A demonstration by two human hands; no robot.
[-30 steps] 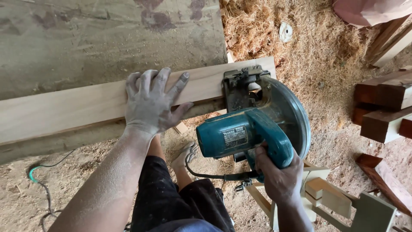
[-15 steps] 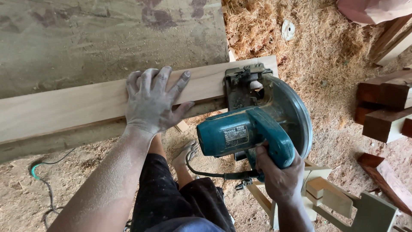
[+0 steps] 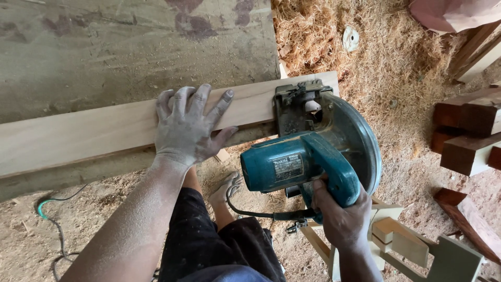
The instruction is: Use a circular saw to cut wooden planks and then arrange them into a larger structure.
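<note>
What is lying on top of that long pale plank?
The dusty left hand presses flat on the plank, and the teal circular saw, gripped by the right hand, sits on its end. The blade's contact is hidden.

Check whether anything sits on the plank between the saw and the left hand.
Nothing visible does. The left hand lies flat on the plank, and the saw, held by the right hand, rests on the plank's right end. The strip of plank between them is bare wood; the fingers stay apart from the saw.

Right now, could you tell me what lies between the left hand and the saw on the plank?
Only bare plank separates the left hand from the circular saw in the head view.
</note>
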